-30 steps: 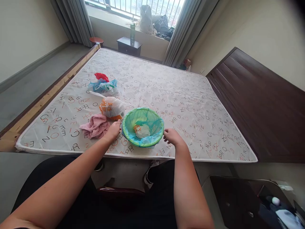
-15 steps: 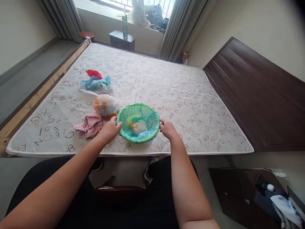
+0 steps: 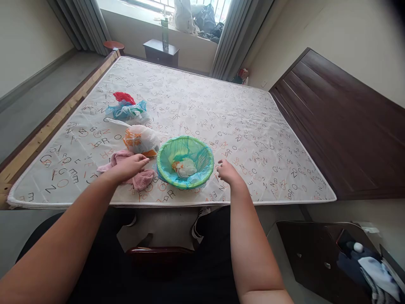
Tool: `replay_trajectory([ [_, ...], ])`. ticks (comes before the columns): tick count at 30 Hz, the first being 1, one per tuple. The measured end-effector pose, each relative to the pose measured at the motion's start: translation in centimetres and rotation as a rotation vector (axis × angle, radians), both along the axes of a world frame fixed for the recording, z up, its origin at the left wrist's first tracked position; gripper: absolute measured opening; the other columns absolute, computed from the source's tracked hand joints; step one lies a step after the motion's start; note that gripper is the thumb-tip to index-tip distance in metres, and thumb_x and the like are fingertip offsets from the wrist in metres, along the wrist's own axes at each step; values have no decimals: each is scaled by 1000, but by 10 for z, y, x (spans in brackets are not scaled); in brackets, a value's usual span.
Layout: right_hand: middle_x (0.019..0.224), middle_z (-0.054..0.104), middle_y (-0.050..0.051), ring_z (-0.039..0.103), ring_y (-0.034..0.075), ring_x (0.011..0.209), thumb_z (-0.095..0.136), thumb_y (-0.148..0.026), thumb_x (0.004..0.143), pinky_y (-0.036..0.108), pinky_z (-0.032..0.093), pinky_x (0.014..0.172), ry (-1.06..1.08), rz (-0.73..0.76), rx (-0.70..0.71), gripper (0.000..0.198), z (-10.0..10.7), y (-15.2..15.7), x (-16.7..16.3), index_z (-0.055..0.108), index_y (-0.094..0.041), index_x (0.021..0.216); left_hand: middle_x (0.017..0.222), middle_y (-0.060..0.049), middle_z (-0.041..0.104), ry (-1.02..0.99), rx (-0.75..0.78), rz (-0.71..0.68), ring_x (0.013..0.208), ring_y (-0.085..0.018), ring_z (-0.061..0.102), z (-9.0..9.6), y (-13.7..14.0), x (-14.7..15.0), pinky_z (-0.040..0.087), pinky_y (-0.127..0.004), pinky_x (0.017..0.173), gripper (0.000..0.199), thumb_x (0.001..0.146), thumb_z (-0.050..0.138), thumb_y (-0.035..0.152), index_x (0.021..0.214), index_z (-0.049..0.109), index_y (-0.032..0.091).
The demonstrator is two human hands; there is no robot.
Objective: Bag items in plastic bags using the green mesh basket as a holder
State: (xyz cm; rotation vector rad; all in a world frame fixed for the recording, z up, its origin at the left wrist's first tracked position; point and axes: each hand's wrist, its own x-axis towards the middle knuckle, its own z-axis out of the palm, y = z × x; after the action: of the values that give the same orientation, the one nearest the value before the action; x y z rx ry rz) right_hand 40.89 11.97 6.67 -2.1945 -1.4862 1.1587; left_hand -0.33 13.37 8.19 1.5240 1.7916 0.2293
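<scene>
A green trash basket [image 3: 160,173] lined with a thin blue-green plastic bag stands on the mattress in front of me. At its bottom lies a crumpled white and orange plastic bag [image 3: 185,167]. My left hand [image 3: 130,165] is left of the basket, above a pink towel [image 3: 144,180], fingers stretched out and holding nothing; whether it touches the cloth I cannot tell. To the right of the rim, a small gap away, is my right hand [image 3: 227,171], its fingers loosely bent and apart with nothing in them.
Behind the towel sits a stuffed white plastic bag with orange print [image 3: 142,140]. Farther back lie blue and white plastic bags [image 3: 126,111] and a red one [image 3: 124,98]. A dark headboard [image 3: 341,131] rises at right; a dark cabinet [image 3: 310,249] stands at lower right.
Both hands have let go of the basket's rim. My left hand has moved left over the pink towel, whose near right part now shows; my right hand has shifted slightly right.
</scene>
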Motion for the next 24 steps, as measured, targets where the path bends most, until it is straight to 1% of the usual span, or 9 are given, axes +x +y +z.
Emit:
replay_trajectory([
  [2, 85, 70, 9, 64, 18, 66, 58, -24, 88, 30, 53, 62, -9, 8, -88, 20, -2, -2, 6, 63, -18, 106, 91, -5, 75, 41, 14, -10, 84, -24, 70, 6, 4, -15, 53, -29, 72, 34, 85, 56, 50, 97, 70, 22],
  [4, 77, 68, 7, 62, 17, 62, 63, -24, 87, 29, 53, 58, 6, 33, -154, 7, -3, -4, 8, 63, -17, 89, 87, -5, 74, 102, 50, -31, 85, -25, 68, 7, 5, -23, 51, -30, 72, 29, 84, 56, 47, 90, 69, 22],
  [8, 68, 67, 6, 61, 15, 57, 73, -28, 83, 29, 54, 55, 39, 98, -250, 18, -1, -9, 1, 61, -17, 74, 87, -6, 76, 125, 43, -49, 88, -26, 69, -10, 5, -20, 50, -31, 74, 26, 82, 55, 45, 88, 68, 23],
  [12, 71, 69, 8, 63, 16, 60, 77, -36, 82, 30, 57, 55, 58, 186, -324, 25, 2, -11, -9, 63, -17, 73, 83, -6, 77, 84, -65, -92, 79, -25, 70, -29, 3, -6, 48, -30, 64, 21, 78, 59, 42, 83, 68, 24],
  [14, 74, 70, 9, 64, 17, 61, 77, -39, 83, 30, 57, 55, 69, 211, -345, 28, 4, -11, -12, 63, -16, 73, 82, -7, 77, 83, -99, -103, 75, -25, 69, -34, 2, 0, 46, -31, 60, 19, 76, 60, 40, 80, 69, 23],
  [16, 75, 70, 10, 63, 17, 62, 75, -41, 84, 30, 57, 55, 90, 206, -356, 29, 5, -12, -15, 63, -16, 74, 82, -7, 78, 63, -103, -97, 77, -26, 70, -37, 1, 4, 47, -31, 61, 16, 74, 63, 37, 77, 70, 23],
  [19, 80, 71, 10, 64, 17, 64, 69, -37, 87, 30, 58, 57, 151, 147, -342, 21, 6, -11, -18, 63, -18, 82, 81, -7, 78, -23, -65, -21, 80, -26, 71, -42, 0, 8, 51, -30, 67, 15, 74, 65, 37, 75, 70, 22],
  [22, 92, 72, 10, 67, 18, 71, 64, -29, 88, 31, 59, 59, 195, 107, -319, 10, 6, -10, -21, 61, -19, 90, 82, -7, 78, -101, -37, 83, 81, -24, 73, -48, 1, 11, 54, -29, 71, 16, 73, 67, 35, 80, 70, 21],
  [24, 99, 72, 11, 69, 19, 76, 65, -26, 86, 30, 59, 60, 206, 103, -318, 14, 5, -10, -22, 60, -21, 98, 82, -8, 77, -119, -58, 97, 81, -24, 72, -53, 1, 14, 54, -29, 72, 15, 71, 70, 34, 77, 70, 21],
])
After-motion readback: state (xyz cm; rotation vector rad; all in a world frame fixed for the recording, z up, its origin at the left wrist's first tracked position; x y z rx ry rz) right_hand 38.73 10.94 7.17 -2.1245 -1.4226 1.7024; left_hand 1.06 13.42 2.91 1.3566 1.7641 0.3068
